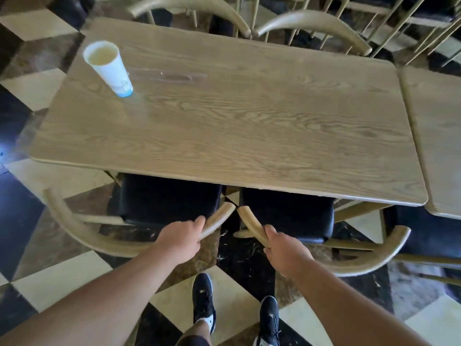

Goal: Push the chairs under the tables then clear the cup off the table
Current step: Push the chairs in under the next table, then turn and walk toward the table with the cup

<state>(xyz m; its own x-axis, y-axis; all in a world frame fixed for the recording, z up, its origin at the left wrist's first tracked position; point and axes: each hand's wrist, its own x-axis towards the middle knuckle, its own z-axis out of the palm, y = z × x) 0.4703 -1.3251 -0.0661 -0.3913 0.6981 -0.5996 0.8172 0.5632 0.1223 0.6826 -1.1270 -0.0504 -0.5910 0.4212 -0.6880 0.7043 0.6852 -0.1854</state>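
Observation:
Two wooden chairs with black seats stand at the near edge of a wooden table point(249, 126), their seats partly under the top. My left hand point(180, 237) grips the curved backrest of the left chair point(74, 228) near its right tip. My right hand point(284, 248) grips the curved backrest of the right chair point(379, 255) near its left tip. The two backrest tips nearly meet between my hands. A white paper cup point(109, 67) holding pale liquid stands on the table's far left corner.
A second table point(441, 136) adjoins on the right with another black-seated chair point(429, 236) below it. More wooden chairs point(311, 26) line the far side. The floor is black, cream and brown checkered tile. My shoes point(203, 300) stand behind the chairs.

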